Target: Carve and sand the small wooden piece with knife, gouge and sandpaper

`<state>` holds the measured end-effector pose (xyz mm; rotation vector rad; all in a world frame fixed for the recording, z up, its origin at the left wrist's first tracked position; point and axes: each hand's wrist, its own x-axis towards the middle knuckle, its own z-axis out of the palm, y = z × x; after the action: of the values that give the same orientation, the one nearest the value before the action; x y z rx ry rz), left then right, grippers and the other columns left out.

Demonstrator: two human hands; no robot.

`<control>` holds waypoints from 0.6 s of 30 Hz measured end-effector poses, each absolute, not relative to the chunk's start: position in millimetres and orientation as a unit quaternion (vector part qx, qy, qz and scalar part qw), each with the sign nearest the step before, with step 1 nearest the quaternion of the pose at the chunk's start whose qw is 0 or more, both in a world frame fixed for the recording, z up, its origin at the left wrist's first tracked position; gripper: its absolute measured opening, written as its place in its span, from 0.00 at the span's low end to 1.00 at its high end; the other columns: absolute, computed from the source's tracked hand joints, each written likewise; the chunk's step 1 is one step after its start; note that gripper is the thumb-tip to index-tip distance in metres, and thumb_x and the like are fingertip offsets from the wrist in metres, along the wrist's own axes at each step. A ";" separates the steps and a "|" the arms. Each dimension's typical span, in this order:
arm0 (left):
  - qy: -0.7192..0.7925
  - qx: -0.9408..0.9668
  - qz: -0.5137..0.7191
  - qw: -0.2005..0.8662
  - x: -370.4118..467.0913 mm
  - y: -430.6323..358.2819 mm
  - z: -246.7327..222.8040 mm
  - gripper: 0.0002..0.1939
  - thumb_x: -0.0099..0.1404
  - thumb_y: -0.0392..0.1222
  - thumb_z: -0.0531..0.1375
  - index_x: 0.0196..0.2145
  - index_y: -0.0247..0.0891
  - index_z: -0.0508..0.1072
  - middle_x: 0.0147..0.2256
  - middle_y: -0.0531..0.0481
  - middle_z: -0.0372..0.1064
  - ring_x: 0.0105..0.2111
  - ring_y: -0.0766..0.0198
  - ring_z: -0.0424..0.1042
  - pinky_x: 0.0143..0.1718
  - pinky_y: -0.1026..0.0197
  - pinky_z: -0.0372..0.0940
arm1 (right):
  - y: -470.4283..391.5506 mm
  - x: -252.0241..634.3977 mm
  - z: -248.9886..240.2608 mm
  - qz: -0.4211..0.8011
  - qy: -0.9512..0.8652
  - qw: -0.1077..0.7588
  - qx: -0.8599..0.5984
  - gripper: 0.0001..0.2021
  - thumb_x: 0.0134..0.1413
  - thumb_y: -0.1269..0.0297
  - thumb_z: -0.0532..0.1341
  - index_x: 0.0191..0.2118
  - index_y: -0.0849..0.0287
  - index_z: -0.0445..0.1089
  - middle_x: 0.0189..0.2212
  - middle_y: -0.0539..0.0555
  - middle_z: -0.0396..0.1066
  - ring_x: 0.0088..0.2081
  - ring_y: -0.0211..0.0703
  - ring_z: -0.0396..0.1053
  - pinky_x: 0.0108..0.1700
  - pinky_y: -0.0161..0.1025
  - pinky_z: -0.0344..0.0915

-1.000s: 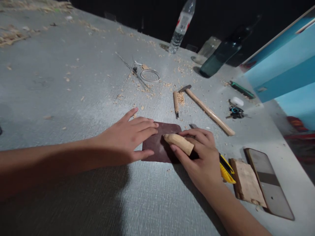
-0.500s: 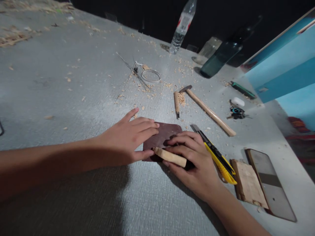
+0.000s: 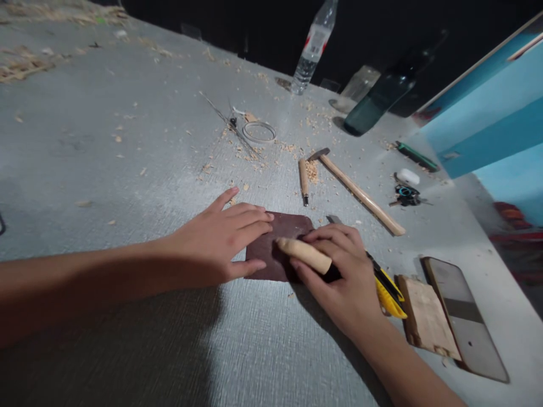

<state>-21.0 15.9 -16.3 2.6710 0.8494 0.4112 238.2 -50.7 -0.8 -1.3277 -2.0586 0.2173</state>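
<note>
Left hand (image 3: pixel 216 243) pressed flat, fingers spread, on dark brown sandpaper sheet (image 3: pixel 275 249) mid-bench. Right hand (image 3: pixel 343 277) clamped around pale rounded wooden stick (image 3: pixel 304 254), tip resting on sheet. Just right: yellow utility knife (image 3: pixel 388 288), partly hidden by hand, flat wood block (image 3: pixel 426 316), dark phone (image 3: pixel 464 316). Behind: wooden-handled hammer (image 3: pixel 360 192), small wooden awl (image 3: pixel 303 180). Far edge: clear plastic bottle (image 3: pixel 313 45).

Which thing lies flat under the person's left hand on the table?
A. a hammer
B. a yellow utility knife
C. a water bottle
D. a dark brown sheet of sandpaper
D: the left hand presses flat on the dark brown sandpaper sheet, while the right hand holds a wooden piece against it.
</note>
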 end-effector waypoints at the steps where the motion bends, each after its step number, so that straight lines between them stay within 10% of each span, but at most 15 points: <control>1: 0.295 0.932 0.141 0.154 -21.0 15.9 -16.1 0.29 0.76 0.58 0.57 0.66 0.39 0.68 0.68 0.42 0.68 0.70 0.52 0.63 0.77 0.42 0.27 | -50.9 238.0 -0.6 0.109 -0.804 0.329 -0.484 0.05 0.60 0.66 0.70 0.42 0.56 0.78 0.42 0.56 0.79 0.50 0.54 0.70 0.55 0.55 0.68; 18: 0.276 0.936 0.164 0.148 -21.2 16.7 -19.1 0.29 0.76 0.58 0.58 0.65 0.38 0.69 0.67 0.42 0.69 0.68 0.50 0.65 0.76 0.41 0.28 | -50.5 238.6 -1.4 0.092 -0.785 0.339 -0.510 0.05 0.60 0.65 0.72 0.41 0.54 0.80 0.39 0.54 0.79 0.47 0.52 0.71 0.51 0.53 0.69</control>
<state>-21.2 16.7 -19.1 2.6909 0.7936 0.4714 238.6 -50.5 -1.4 -1.3279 -2.0438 0.2393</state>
